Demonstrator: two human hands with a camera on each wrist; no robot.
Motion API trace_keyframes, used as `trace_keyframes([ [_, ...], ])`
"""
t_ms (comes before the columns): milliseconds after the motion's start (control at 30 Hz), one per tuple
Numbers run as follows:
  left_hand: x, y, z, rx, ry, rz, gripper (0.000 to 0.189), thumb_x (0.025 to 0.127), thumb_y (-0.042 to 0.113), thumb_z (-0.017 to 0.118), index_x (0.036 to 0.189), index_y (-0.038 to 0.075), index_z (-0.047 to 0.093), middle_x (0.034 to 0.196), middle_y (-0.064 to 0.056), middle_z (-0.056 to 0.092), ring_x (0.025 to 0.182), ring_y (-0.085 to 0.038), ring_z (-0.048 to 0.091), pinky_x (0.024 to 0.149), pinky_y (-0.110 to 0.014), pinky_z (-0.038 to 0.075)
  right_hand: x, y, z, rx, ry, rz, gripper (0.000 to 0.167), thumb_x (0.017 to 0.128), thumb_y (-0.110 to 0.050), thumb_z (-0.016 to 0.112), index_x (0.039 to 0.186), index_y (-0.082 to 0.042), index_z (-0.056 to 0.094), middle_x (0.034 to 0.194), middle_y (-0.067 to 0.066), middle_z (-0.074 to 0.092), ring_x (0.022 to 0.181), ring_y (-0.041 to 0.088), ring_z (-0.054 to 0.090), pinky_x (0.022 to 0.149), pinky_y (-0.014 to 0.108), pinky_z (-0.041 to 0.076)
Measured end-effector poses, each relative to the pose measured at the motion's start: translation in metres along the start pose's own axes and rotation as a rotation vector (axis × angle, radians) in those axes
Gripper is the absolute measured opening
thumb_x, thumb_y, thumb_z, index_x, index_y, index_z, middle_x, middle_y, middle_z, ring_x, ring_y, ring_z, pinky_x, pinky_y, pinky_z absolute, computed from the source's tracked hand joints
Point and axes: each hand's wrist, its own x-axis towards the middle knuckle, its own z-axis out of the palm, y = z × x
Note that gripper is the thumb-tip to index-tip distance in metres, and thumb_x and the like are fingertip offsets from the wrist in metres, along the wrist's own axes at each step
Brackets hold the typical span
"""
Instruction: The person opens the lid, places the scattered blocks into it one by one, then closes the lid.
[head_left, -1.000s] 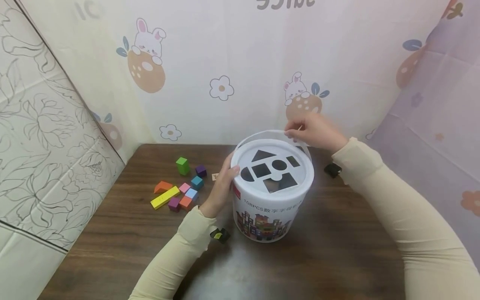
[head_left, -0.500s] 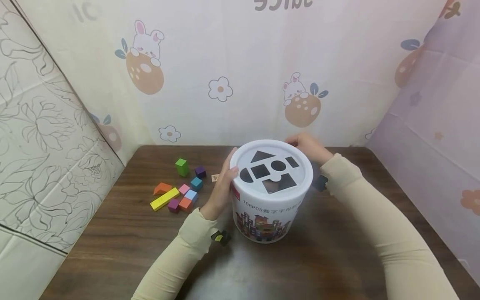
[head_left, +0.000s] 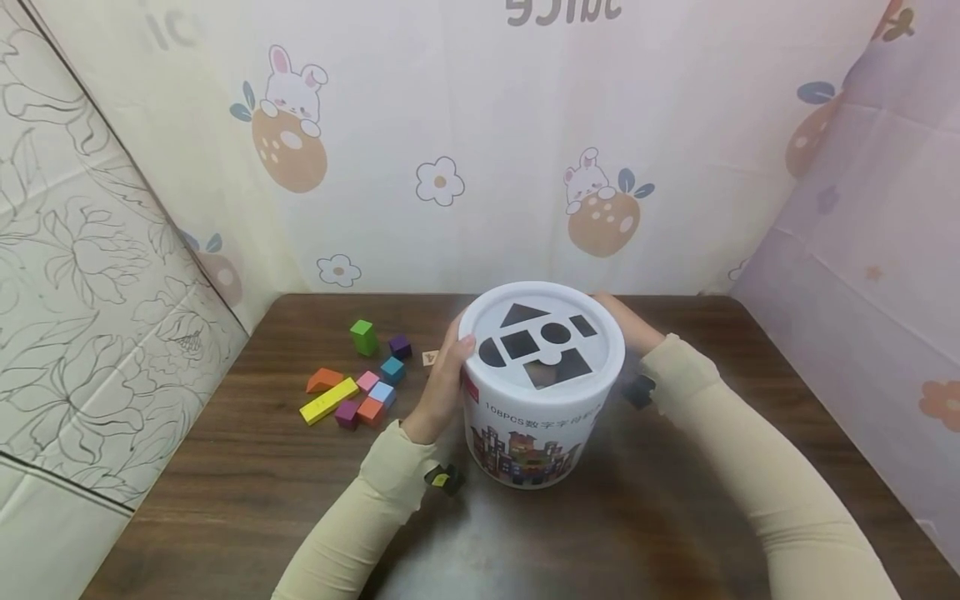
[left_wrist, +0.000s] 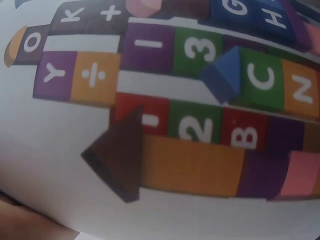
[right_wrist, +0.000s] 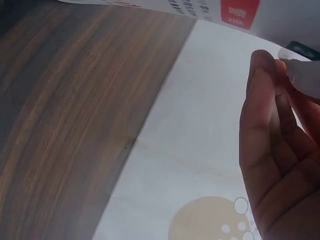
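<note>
In the head view a white toy-block bucket (head_left: pixel 525 437) stands upright on the table. Its white lid (head_left: pixel 540 386) has dark cutouts in several shapes. My left hand (head_left: pixel 441 385) holds the bucket's left side, thumb at the lid's rim. Printed letter blocks on the bucket wall (left_wrist: pixel 55 160) fill the left wrist view. My right hand (head_left: pixel 628 327) reaches behind the right rear of the lid, its fingertips hidden there. In the right wrist view, the bent fingers (right_wrist: pixel 257 120) grip a white edge at the lid. The bucket's handle is hidden.
Left of the bucket lie loose blocks: a green block (head_left: pixel 364 337), a yellow bar (head_left: pixel 329 401), an orange piece (head_left: pixel 324 381) and several small cubes. A numbered tile (head_left: pixel 430 358) lies beside the left hand. Patterned cloth (head_left: pixel 480 125) hangs behind the wooden table (head_left: pixel 225 500).
My right hand has come down with the white handle, which has dropped out of sight behind the bucket, and moved to the lid's right rear edge. The left hand stays in place.
</note>
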Motion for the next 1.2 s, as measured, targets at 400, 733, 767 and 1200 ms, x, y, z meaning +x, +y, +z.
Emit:
trace_keyframes([
  [400,-0.002,0.001,0.002,0.015,0.022,0.006,0.060,0.097,0.046,0.031,0.152,0.025,0.024,0.153,-0.002,0.032,0.138,-0.022,0.031,0.118,-0.055,0.024,-0.008,-0.015,-0.027,-0.204,0.113,0.125,0.036,0.099,-0.035,0.055,0.128,-0.015,0.064,0.121,0.010,0.068,0.117,0.026,0.060,0.103,0.051,0.046],
  [733,-0.002,0.001,0.002,0.019,0.033,0.013,0.060,0.097,0.046,0.030,0.152,0.025,0.025,0.152,-0.001,0.033,0.138,-0.021,0.031,0.118,-0.055,0.023,-0.025,-0.073,-0.025,-0.351,0.158,-0.051,0.029,0.097,-0.026,0.062,0.121,-0.013,0.069,0.118,0.007,0.071,0.107,0.021,0.068,0.091,0.031,0.054],
  [767,-0.002,0.001,0.002,0.018,0.032,0.015,0.060,0.097,0.046,0.030,0.152,0.025,0.024,0.152,-0.002,0.032,0.138,-0.021,0.031,0.118,-0.055,0.023,-0.027,-0.077,-0.023,-0.376,0.155,-0.094,0.026,0.096,-0.023,0.064,0.119,-0.013,0.070,0.115,0.006,0.072,0.103,0.020,0.069,0.088,0.026,0.054],
  [1200,-0.002,0.001,0.003,0.006,0.030,0.021,0.060,0.096,0.046,0.030,0.152,0.024,0.025,0.151,-0.003,0.034,0.136,-0.021,0.032,0.117,-0.054,0.023,-0.062,-0.105,0.023,-0.711,0.090,-0.735,0.014,0.084,-0.017,0.077,0.097,-0.013,0.073,0.092,-0.007,0.066,0.083,0.007,0.062,0.076,0.017,0.050],
])
